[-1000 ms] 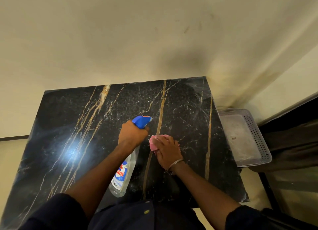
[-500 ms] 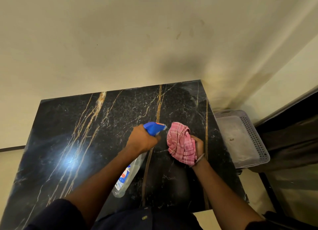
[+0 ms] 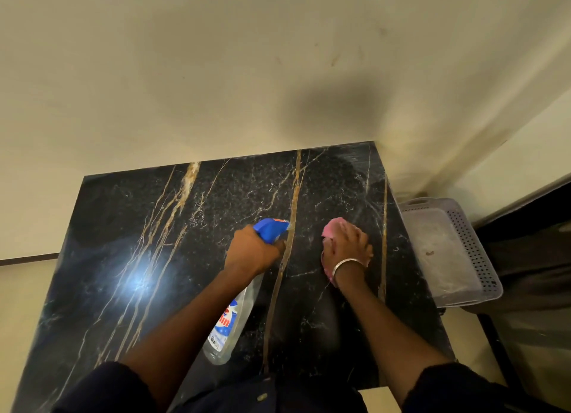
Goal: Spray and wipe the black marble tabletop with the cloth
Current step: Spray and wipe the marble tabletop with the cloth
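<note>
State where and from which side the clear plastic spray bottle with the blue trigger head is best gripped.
Around the neck under the blue trigger head, from behind, as the left hand does: the nozzle of the clear plastic spray bottle points away.

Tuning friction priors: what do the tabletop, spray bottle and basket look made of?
Tabletop: polished black marble, or lookalike; gold veins, light glare. Spray bottle: clear glossy plastic, likely; see-through body, blue head. Basket: matte greyish plastic, apparently; perforated moulded walls.
</note>
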The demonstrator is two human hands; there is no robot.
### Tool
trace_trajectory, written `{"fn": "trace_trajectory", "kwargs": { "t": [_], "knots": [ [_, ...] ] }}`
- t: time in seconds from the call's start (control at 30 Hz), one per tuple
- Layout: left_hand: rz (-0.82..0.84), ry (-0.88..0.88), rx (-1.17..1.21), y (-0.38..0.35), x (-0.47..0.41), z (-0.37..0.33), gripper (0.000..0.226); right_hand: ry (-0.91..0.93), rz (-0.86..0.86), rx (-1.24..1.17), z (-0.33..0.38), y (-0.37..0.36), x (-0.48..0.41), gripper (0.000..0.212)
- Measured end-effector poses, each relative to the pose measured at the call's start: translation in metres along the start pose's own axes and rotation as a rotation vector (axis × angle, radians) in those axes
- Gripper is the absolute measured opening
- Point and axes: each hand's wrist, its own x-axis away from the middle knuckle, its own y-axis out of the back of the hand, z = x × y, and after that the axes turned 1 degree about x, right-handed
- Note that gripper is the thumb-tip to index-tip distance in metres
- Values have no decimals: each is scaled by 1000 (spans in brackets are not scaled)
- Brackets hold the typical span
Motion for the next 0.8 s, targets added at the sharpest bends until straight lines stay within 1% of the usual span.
{"fn": "trace_trajectory", "kwargs": {
  "t": [0.07,0.13,0.17,0.2,0.23,0.27,0.33,0.4,0.47,0.53,0.57,0.6,0.67,0.73,0.8],
  "knots": [
    [-10,19,0,0,-3,3,18,217,95,125,11,-13,8,53],
    [-19,21,-1,1,-7,4,17,454,102,172,13,-23,10,57],
    [-19,16,-2,2,-8,4,16,529,98,183,7,-23,8,59],
    [-15,13,-2,3,-10,4,16,545,114,197,-2,-20,3,58],
    [-11,12,0,4,-12,4,15,511,105,202,-13,-14,-3,57],
    [-10,15,5,5,-14,5,15,431,58,193,-25,-8,-8,54],
    [-9,21,8,7,-19,8,18,188,-57,175,-48,3,-17,50],
    [-5,36,17,6,-22,10,20,-12,-112,182,-58,9,-24,49],
    [-15,44,28,6,-24,11,20,-124,-115,169,-50,8,-27,50],
    [-28,39,27,8,-25,10,18,-166,-99,152,-30,4,-25,51],
    [-33,43,30,8,-26,10,18,-135,-93,142,-17,1,-23,51],
    [-38,51,34,9,-27,11,18,-64,-78,124,-2,-3,-20,50],
    [-50,65,39,9,-28,12,19,164,-17,135,25,-17,-11,49],
    [-67,77,45,9,-29,13,21,393,45,196,45,-29,-5,54],
    [-73,77,40,9,-31,14,22,535,77,212,45,-32,-9,57]
  ]
}}
